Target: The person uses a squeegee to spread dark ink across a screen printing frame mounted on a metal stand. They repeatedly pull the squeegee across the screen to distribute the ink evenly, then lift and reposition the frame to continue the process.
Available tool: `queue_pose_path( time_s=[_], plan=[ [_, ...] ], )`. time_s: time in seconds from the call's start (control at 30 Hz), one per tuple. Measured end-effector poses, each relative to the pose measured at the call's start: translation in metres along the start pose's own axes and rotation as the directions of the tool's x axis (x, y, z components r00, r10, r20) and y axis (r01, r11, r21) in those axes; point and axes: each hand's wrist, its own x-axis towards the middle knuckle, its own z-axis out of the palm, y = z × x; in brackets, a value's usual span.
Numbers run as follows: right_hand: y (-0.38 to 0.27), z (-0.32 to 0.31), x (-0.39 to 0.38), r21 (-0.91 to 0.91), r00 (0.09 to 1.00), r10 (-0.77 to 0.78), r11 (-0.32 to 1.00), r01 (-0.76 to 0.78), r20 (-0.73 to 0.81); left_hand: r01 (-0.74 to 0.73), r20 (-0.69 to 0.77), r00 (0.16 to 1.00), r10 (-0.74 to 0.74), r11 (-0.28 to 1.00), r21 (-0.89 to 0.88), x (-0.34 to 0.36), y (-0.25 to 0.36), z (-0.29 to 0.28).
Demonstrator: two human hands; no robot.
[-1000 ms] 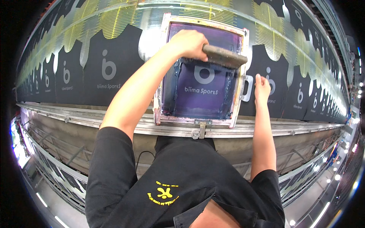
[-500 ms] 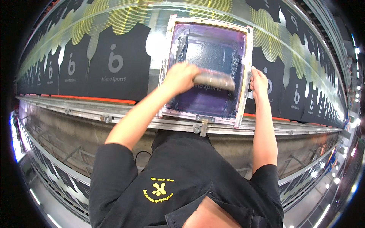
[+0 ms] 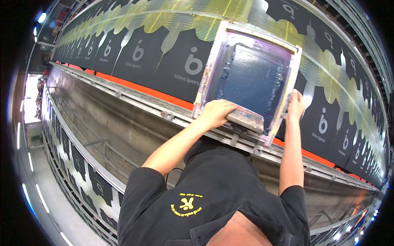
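Observation:
My left hand (image 3: 217,113) is closed round one end of a squeegee (image 3: 247,119), which lies across the near end of a screen-printing frame (image 3: 210,69). Dark, glossy ink (image 3: 254,78) coats most of the mesh inside the frame, with thick ridges along both sides. At the frame's right side, my right hand (image 3: 296,106) has its fingers curled round the edge or a fitting there; the exact hold is partly hidden. Whatever lies under the frame is covered by it.
Black fabric panels (image 3: 139,53) with pale prints run along the long table on both sides of the frame. A metal rail (image 3: 139,102) with clamps and an orange strip (image 3: 156,93) follow the near edge. Another row of panels (image 3: 88,172) stands behind at lower left.
My left hand has drawn the squeegee from mid-mesh to the near end of the frame. Ink now covers the print that showed there. The whole view has turned; my right hand stays at the frame's side.

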Motion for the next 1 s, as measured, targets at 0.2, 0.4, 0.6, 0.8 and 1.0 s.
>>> queue_pose_path(
  time_s=[0.2,0.4,0.6,0.8,1.0],
  plan=[
    [0.035,0.163,-0.084,-0.067,1.000,-0.024,0.997,0.024,0.004,0.199,0.220,0.953,-0.210,0.977,0.072,-0.046,-0.125,-0.102],
    [-0.003,0.242,-0.135,-0.042,0.997,0.069,0.997,-0.069,-0.021,0.141,0.250,0.955,-0.159,0.986,0.089,-0.092,-0.187,-0.147],
    [-0.006,0.237,-0.129,-0.118,0.997,-0.022,0.993,0.013,-0.074,0.092,0.380,0.917,-0.121,0.991,0.093,-0.083,-0.189,-0.156],
    [-0.087,0.109,-0.092,-0.500,0.974,-0.175,0.862,0.082,-0.142,-0.174,0.383,0.897,0.221,0.973,-0.153,-0.042,-0.129,-0.101],
    [-0.085,-0.027,-0.082,-0.488,0.929,-0.165,0.873,-0.018,-0.330,-0.192,0.315,0.878,0.361,0.867,-0.461,-0.013,-0.080,-0.047]
  ],
)
